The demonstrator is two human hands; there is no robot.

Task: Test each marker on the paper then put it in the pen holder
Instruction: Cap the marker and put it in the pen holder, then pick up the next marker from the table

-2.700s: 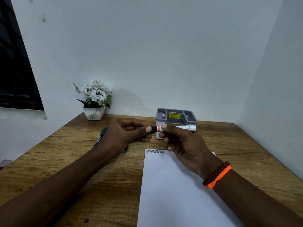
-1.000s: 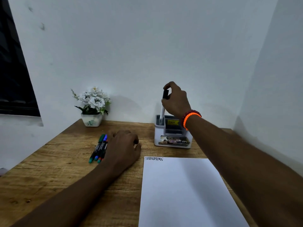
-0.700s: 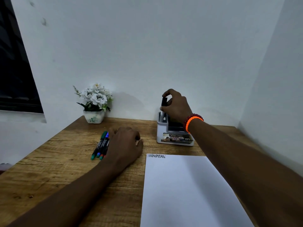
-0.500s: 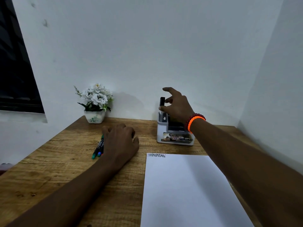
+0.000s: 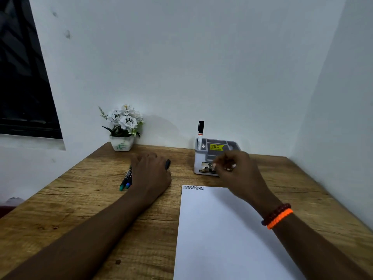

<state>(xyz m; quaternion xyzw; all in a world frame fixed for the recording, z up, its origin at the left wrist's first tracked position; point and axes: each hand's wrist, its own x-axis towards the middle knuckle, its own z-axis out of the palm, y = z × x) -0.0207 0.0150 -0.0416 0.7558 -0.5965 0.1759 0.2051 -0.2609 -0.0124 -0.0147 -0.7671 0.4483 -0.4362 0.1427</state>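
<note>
Wooden tabletop (image 5: 84,201) set into a corner of white walls; dark window at the far left.

Pen holder (image 5: 203,156): grey, several compartments, yellow price sticker on top, printed label on its front face. Stands at the back of the tabletop, near the wall. One marker (image 5: 200,134), white barrel with black cap and a red band, stands upright in its left compartment, cap up.

Paper (image 5: 222,235): white spiral-bound pad, coil at the far edge, lying in front of the holder, page blank where visible.

Loose markers (image 5: 126,179): a small cluster lying left of the pad, green and blue ends towards the camera; exact count cannot be told, since the left hand covers their far ends.

Left hand (image 5: 152,174): palm down over the loose markers, fingers curled round a dark marker (image 5: 168,164) whose end shows past the knuckles.

Right hand (image 5: 240,172): in the air just in front of the holder, fingers loosely curled, holding nothing, hiding part of the holder's front label. Red and orange bracelets (image 5: 277,216) at the wrist.

Flower pot (image 5: 122,143): white, with white artificial flowers, at the back left, well apart from the holder.
</note>
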